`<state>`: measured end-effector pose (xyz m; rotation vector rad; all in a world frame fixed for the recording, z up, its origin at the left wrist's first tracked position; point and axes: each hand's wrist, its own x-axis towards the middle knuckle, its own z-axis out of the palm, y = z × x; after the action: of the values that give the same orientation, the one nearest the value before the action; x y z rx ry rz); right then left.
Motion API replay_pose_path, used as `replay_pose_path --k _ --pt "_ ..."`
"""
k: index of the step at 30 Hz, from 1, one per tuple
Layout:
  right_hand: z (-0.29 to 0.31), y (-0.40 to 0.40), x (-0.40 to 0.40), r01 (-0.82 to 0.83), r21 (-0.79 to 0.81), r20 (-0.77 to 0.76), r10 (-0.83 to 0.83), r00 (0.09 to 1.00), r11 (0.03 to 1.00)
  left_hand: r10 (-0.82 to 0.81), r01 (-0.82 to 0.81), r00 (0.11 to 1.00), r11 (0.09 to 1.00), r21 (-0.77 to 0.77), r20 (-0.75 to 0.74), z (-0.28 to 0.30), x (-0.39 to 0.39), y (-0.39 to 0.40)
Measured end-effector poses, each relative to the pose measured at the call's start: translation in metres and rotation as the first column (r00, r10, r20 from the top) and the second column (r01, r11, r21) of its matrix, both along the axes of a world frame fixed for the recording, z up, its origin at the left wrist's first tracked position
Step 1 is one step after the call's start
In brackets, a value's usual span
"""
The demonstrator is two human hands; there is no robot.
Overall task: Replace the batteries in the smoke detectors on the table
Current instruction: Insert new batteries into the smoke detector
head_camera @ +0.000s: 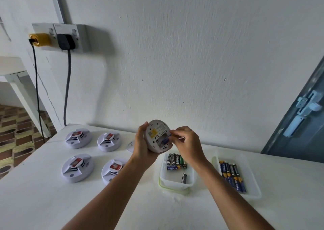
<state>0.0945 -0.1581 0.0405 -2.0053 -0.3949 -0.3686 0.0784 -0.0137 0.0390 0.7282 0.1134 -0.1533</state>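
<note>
My left hand [142, 144] holds a round white smoke detector [156, 133] up above the table, its back with a yellow label turned toward me. The fingertips of my right hand [186, 142] pinch a blue battery [166, 139] at the detector's open compartment. Below the hands a clear container [176, 181] holds several mixed batteries [175, 160]. To its right a white tray [252, 182] carries a row of blue and yellow batteries [232, 174].
Several more white smoke detectors [78, 167] lie on the white table [43, 203] to the left, in two rows. A small white cover piece [130, 146] lies behind my left wrist. Two plugs with hanging cables [67, 89] occupy the wall socket. A blue door [301, 117] is at right.
</note>
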Motion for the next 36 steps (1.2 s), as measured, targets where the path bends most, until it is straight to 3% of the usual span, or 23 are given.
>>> replay_pose_path --k 5,11,14,19,22,25,27,29,31,33,36 --pt "-0.001 0.002 -0.003 -0.003 0.015 0.088 0.002 0.996 1.0 0.018 -0.018 1.0 1.0 0.002 0.016 0.005 -0.004 0.0" --pt "-0.013 0.008 -0.021 0.144 -0.21 0.44 -0.038 0.897 0.967 0.06 -0.06 0.998 0.998 0.004 0.011 0.003 -0.004 0.001" --pt "-0.02 0.011 -0.032 0.213 -0.274 0.472 -0.062 0.88 0.938 0.074 -0.074 0.997 0.997 0.016 -0.005 0.004 -0.004 0.0" --pt "-0.027 0.019 -0.04 0.189 -0.449 0.483 0.059 0.873 0.873 0.096 -0.096 0.995 0.995 -0.001 -0.033 0.004 -0.002 -0.001" --pt "-0.029 0.012 -0.034 0.083 -0.493 0.326 0.096 0.941 0.866 0.106 -0.104 0.994 0.991 0.084 -0.018 0.002 0.002 0.003" --pt "-0.024 -0.006 -0.015 -0.035 -0.265 0.011 0.039 0.999 0.964 0.117 -0.111 0.993 0.98 0.167 -0.022 -0.003 0.003 0.009" --pt "-0.022 -0.017 0.001 0.002 -0.271 -0.084 -0.025 0.996 0.962 0.131 -0.12 0.99 0.975 0.189 -0.047 -0.006 0.002 0.011" --pt "-0.022 -0.023 0.01 -0.069 -0.474 -0.184 -0.022 0.983 0.878 0.136 -0.119 0.988 0.973 0.197 -0.076 -0.008 -0.001 0.011" --pt "-0.028 -0.018 0.01 -0.228 -0.683 -0.286 0.033 0.958 0.694 0.136 -0.113 0.986 0.972 0.205 -0.101 -0.01 -0.004 0.011" --pt "-0.034 -0.01 0.006 -0.3 -0.795 -0.323 0.051 0.945 0.527 0.135 -0.107 0.983 0.972 0.211 -0.125 -0.012 -0.007 0.012" --pt "-0.046 0.0 0.001 -0.25 -0.882 -0.261 0.029 0.965 0.4 0.14 -0.105 0.978 0.971 0.215 -0.154 -0.016 -0.011 0.013"
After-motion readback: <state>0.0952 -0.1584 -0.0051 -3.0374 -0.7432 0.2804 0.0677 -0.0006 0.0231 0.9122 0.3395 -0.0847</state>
